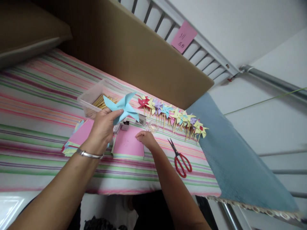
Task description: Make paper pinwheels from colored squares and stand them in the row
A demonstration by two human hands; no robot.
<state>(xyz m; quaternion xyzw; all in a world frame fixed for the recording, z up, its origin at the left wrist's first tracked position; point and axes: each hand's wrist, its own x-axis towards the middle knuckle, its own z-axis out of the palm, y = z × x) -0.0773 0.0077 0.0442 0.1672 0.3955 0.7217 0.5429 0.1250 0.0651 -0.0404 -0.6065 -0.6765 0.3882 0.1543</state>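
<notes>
My left hand [102, 126] pinches a light blue paper pinwheel [125, 107] at its middle, thumb on top, raised over the table. No stick shows on it. My right hand [146, 139] is over the right edge of a stack of pink paper [128, 143], fingers closed together; anything between them is too small to make out. Tiny dark specks lie on the pink sheet. Just behind the right hand stands a small clear dish [153, 126]. Small open boxes, one with dark bits [125, 125] and one with shiny bits [141, 119], sit past the stack.
Finished pinwheels on sticks [176, 116] lie in a row at the back right. Red-handled scissors [181, 159] lie right of my right arm. A clear plastic box [90, 95] holds wooden sticks. More coloured paper [80, 135] lies left. A brown board [134, 48] stands behind.
</notes>
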